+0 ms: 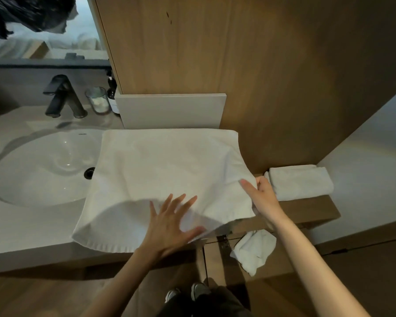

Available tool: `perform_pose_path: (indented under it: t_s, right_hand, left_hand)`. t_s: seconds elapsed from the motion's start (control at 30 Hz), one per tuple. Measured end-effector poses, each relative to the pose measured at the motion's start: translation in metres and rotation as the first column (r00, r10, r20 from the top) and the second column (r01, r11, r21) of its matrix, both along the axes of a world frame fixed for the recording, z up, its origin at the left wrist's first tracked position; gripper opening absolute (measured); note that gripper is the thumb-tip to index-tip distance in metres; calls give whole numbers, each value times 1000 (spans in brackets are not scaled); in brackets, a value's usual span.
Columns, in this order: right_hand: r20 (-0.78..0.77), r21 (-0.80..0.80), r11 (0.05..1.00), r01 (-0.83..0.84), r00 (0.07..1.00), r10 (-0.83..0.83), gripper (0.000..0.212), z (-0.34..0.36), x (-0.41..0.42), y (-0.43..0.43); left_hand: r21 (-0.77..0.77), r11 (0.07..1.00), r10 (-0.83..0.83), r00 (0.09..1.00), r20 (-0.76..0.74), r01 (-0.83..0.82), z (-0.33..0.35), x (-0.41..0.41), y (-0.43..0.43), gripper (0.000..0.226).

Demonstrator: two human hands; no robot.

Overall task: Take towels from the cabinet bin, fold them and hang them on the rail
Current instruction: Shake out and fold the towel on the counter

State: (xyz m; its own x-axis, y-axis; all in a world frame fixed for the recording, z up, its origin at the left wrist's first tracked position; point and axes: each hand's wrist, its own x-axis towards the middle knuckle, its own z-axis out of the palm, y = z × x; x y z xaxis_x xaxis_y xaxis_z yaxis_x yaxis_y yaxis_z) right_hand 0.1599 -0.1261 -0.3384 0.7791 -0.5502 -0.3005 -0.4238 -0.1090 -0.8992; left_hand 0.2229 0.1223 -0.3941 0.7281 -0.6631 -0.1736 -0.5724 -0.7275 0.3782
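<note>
The pale counter stretches away to the left of both hands. The large towel lies spread on it; its left edge laps over the rim of the sink and its near edge hangs past the counter's front lip. The left hand lies flat on the near part of the large towel, fingers straight and spread, pressing the cloth. The right hand grips the towel's right edge, thumb on top and fingers curled underneath. Just right of that hand a folded towel sits on a wooden shelf, close to the wall. Below the right hand a crumpled towel lies in the cabinet space; whether a bin holds it cannot be told. Well beyond the left hand stand a black faucet, a dark bottle and, between them, a glass jar holding small white pieces. Bare counter lies open left of the left hand, along the front edge.
</note>
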Motion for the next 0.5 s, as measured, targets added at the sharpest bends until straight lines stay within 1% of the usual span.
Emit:
perform_pose_path:
  t_s: [0.07,0.13,0.2,0.23,0.33,0.4,0.5]
  right_hand:
    - [52,42,999,1,999,-3,26,9,13,1]
    - [88,64,998,-21,996,15,27,16,26,1]
    - [117,71,997,-42,993,33,26,23,39,1]
    - [130,68,997,-46,991,37,27,24,44,1]
    - [167,44,999,-15,986,8,34,28,61,-4]
    - [181,47,999,8,983,-16,38,32,74,-9]
    - [205,26,999,31,978,-36,37,45,97,-14]
  left_hand:
    - [-30,999,-27,999,42,28,-1,-13,4,94]
    - [-80,997,8,992,125,2,-12,-17,13,90]
    - [-145,982,141,976,168,-117,-16,-12,25,88]
    - [-193,965,214,962,170,-180,-15,-9,32,83]
    - [-330,893,393,886,245,-305,0,5,50,55]
    - [-330,873,452,852,265,-360,18,20,58,49]
    - [-245,844,529,814,238,-477,49,62,58,57]
